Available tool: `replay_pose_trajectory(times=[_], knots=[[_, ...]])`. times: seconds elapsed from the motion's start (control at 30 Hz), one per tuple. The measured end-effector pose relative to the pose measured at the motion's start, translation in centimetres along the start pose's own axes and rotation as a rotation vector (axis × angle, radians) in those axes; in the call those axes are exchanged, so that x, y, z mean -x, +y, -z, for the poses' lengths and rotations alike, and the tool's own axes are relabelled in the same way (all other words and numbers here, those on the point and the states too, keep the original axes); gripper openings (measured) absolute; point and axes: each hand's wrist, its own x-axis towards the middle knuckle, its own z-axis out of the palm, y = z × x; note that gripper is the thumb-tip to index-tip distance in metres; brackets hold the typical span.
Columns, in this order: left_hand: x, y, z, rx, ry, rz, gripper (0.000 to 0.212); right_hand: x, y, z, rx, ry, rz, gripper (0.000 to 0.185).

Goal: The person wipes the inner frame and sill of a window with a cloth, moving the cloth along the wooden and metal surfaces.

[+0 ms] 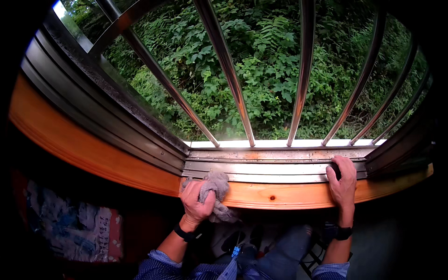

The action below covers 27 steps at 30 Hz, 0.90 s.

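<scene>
My left hand (pixel 196 201) grips a bunched grey cloth (pixel 217 185) at the left corner of the window opening. The cloth lies against the wooden window trim (pixel 273 196) and reaches onto the metal sliding track (pixel 266 169); one end hangs below the trim. At the right end of the opening, my right hand (pixel 343 180) rests over the trim and track. Its fingers are slightly curled and apart, with no object visible in them. Beyond the track, the outer sill strip (pixel 255 154) shows brownish stains.
Upright metal bars (pixel 229 70) stand outside the opening, with dense green foliage (pixel 266 80) behind them. A metal window frame (pixel 115 112) and an orange wooden border (pixel 87 147) run up the left. At lower left lies a patterned fabric-like item (pixel 73 224) bearing writing.
</scene>
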Motion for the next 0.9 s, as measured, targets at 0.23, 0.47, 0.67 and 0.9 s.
replay_pose_trajectory(times=[0.23,0.47,0.67,0.9], knots=[[-7.9,11.5,-4.7,0.102,-0.103,-0.235,0.035,-0.5,-0.3,-0.3,-0.044,0.053,0.004,0.024],[-6.6,11.6,-12.9,0.101,-0.453,-0.245,0.046,-0.4,0.4,-0.7,-0.103,0.112,0.024,0.018],[-5.5,5.1,-6.5,-0.034,-0.464,-0.095,0.039,0.0,0.9,-0.3,-0.078,0.066,0.011,0.02],[-4.8,-2.6,0.9,-0.765,-0.474,0.024,0.016,-0.6,-0.2,-0.5,-0.068,0.084,0.013,0.019]])
